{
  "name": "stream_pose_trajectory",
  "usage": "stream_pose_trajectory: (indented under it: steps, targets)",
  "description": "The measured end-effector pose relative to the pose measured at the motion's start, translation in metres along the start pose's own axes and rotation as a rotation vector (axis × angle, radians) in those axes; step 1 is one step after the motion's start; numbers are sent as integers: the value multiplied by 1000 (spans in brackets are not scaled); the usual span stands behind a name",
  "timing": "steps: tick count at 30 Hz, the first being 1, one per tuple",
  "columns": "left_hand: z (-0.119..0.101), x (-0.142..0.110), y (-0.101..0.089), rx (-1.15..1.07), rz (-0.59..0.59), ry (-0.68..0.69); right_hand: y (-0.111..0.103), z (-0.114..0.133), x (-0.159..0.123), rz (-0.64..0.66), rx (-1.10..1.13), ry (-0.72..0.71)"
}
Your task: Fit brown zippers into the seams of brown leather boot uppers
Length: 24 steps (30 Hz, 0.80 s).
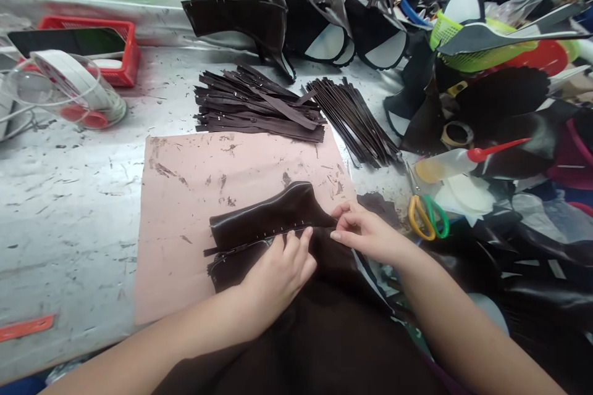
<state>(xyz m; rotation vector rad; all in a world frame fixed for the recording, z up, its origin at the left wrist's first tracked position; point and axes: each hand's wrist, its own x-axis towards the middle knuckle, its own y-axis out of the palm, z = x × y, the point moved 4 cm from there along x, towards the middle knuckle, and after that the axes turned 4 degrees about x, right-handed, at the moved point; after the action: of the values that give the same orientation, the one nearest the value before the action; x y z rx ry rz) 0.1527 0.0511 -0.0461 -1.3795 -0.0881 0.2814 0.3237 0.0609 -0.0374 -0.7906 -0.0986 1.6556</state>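
A dark brown glossy leather boot upper (273, 213) lies at the front of a pink mat, its lower part reaching over the table edge towards my lap. A zipper (234, 250) runs along its opening, and a row of short light marks lines the seam. My left hand (282, 265) rests on the upper, fingers bent and fingertips gathered at the seam; its thumb is partly tucked. At the right end of the seam, my right hand (364, 231) pinches the leather edge between thumb and fingers. Whether a small part sits in that pinch is hidden.
Behind the pink mat (185, 166) lie a pile of zippers (259, 105) and a bundle of dark strips (354, 123). More boot uppers (241, 6) stand further back. Scissors (428, 216) and a red-tipped bottle (447, 165) are on the right, a red basket (132, 52) at left.
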Motion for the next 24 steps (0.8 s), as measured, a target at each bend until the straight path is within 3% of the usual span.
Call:
stream_pose_trajectory:
  steps: [4, 12, 20, 24]
  targets:
    - [4, 5, -4, -17, 24, 7, -2, 1, -1, -39, 14, -35]
    - [9, 10, -8, -52, 59, -19, -10, -4, -3, -153, -173, -2]
    - [10, 11, -5, -82, 49, -29, -11, -4, 14, -61, -367, 64]
    - [13, 13, -8, -94, 24, -28, -21, 2, 23, -64, -512, 127]
